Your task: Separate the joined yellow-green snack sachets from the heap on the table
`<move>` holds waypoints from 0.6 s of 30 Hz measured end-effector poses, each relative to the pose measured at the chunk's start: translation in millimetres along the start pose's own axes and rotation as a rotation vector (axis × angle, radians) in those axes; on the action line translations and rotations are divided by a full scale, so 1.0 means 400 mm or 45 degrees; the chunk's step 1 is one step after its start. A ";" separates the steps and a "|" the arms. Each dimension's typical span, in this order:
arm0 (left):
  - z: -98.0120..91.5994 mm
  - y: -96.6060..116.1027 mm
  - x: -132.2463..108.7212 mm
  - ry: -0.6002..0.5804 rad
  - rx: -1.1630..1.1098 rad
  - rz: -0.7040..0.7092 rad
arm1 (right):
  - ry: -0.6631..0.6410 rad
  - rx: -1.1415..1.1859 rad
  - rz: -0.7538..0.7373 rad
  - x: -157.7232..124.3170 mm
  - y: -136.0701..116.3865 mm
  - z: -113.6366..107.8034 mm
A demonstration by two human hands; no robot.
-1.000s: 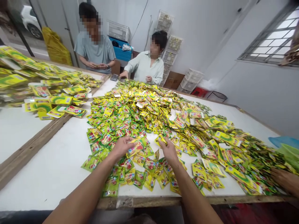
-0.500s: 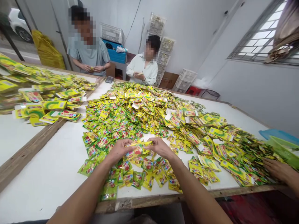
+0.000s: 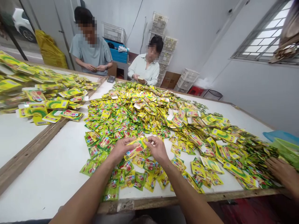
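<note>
Between my two hands is a small flat yellow box (image 3: 137, 148) with red and green print, its printed face turned up toward me. My left hand (image 3: 120, 151) grips its left end, thumb across the front. At the other end, the fingers of my right hand (image 3: 157, 148) pinch the box's upper right corner. Under and around my hands lie many small yellow and green sachets (image 3: 127, 166) with fruit pictures. Beyond them rises a large heap of sachets (image 3: 123, 115), with flat yellow boxes (image 3: 175, 119) mixed in on the right.
A second pile of yellow boxes (image 3: 53, 104) lies left, past a wooden strip (image 3: 30, 151). Another person's hand (image 3: 280, 171) touches sachets at right, near a green basket (image 3: 286, 152). Two people sit opposite, each holding something small. The wooden table edge (image 3: 161, 203) runs in front of me.
The box has tilted so that its broad printed face shows more. My right fingers have shifted to its upper corner. The whole view has moved slightly.
</note>
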State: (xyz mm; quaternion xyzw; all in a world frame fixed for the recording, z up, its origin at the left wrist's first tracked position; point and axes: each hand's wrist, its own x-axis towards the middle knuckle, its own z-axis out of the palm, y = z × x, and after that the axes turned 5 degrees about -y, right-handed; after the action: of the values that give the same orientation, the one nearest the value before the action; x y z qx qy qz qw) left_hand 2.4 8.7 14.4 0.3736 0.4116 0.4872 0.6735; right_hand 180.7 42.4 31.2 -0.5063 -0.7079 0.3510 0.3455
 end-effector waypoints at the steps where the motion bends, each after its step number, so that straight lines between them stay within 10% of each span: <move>1: 0.000 0.002 -0.001 0.007 -0.011 -0.010 | 0.017 -0.024 -0.021 0.001 0.004 0.002; 12: 0.008 0.002 -0.006 -0.052 -0.179 -0.079 | 0.140 -0.054 -0.112 -0.006 0.018 0.032; 18: 0.006 0.001 0.000 0.034 -0.270 -0.034 | -0.119 0.212 0.066 -0.029 0.002 0.059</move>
State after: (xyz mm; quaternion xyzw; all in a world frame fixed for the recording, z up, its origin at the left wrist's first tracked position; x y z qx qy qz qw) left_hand 4.5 8.5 15.7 0.2880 0.3717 0.5239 0.7102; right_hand 164.3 27.8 16.7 -0.4769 -0.6782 0.4408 0.3439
